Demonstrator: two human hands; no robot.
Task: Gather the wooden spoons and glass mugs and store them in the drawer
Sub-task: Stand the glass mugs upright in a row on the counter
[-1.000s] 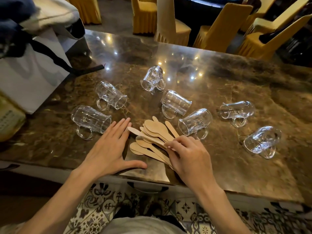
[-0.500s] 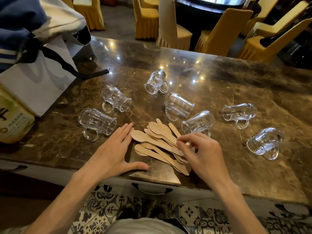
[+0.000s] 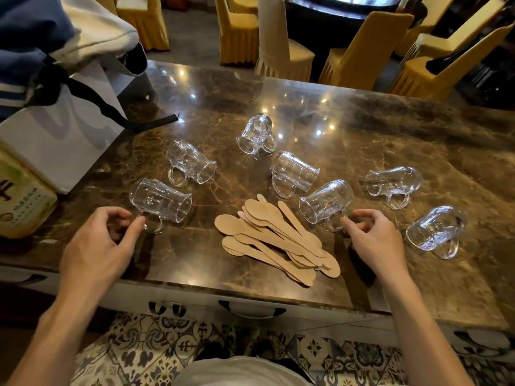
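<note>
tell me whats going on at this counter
A person is tidying a counter. Seven mugs lie on their sides around a heap of spoons. The left hand reaches for the handle of the nearest left mug. The right hand reaches for the mug beside the spoons. Neither hand grips yet. The drawer below looks closed.

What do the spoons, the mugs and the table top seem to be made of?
Spoons: pale, matte wood, flat and thin.
Mugs: clear, glossy glass; the table shows through them.
Table top: probably polished marble, brown with veins, mirroring the lamps.
</note>
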